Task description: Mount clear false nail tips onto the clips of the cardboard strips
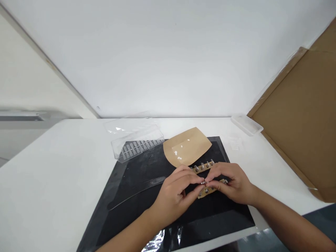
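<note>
Over the right half of the black mat (141, 171), my left hand (174, 194) and my right hand (232, 183) meet fingertip to fingertip. Both pinch a small shiny metal piece (203, 182); its exact kind is too small to tell. Just under the fingers lies a tan strip (210, 191) carrying several round metal studs, partly covered by my right hand. Behind it, a second tan strip (202, 167) bears similar studs with clear nail tips standing on them. My left fingers hide its near end.
A curved tan sheet (194, 145) with white flakes lies behind the strips. Left of it sits a clear box (139, 145) of nail tips, its clear lid (123, 126) behind. A dark thin strip (136, 192), a clear tray (246, 125) and a cardboard panel (301, 122) surround the workspace.
</note>
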A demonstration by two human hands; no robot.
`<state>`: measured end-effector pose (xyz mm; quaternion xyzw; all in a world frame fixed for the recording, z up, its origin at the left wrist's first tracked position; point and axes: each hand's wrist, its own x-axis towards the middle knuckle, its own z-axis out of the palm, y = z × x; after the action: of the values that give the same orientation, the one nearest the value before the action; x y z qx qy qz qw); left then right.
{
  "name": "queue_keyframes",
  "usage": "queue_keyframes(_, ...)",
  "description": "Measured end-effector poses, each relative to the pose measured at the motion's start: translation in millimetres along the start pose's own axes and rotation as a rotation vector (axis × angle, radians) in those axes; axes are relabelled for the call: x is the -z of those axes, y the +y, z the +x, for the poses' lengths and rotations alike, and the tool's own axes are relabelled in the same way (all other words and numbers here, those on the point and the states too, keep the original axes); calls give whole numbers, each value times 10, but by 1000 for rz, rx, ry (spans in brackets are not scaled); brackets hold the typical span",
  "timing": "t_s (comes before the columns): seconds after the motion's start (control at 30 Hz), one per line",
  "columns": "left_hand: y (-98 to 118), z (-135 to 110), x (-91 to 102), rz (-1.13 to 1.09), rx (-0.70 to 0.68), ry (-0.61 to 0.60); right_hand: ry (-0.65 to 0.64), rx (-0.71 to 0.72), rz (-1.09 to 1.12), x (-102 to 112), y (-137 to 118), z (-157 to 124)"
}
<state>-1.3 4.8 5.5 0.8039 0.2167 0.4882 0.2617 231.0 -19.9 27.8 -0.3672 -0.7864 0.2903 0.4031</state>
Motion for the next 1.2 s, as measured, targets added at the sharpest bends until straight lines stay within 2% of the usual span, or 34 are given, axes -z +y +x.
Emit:
queue_keyframes(0.17,-16,1,-17,4,-40,-7,-4,42,-127,0,-41,0)
queue_keyframes(0.37,-15,-3,-7,28,0,-41,5,44,-250,-15,-46,-22)
queue_keyframes(0.5,5,-15,-4,-5,64,-48,51,-38,-171,-48,-4,-24)
queue_keyframes(0.67,46,-24,10,-145,288,-67,88,-139,26,-93,11,1)
queue_keyframes(0.73,55,-24,13,-185,333,-67,84,-141,76,-108,19,4)
queue_keyframes(1.03,39,-42,-18,-243,361,-33,53,2,134,-141,50,21)
queue_keyframes(1.2,18,-19,13,-54,308,13,14,8,31,-140,-10,19)
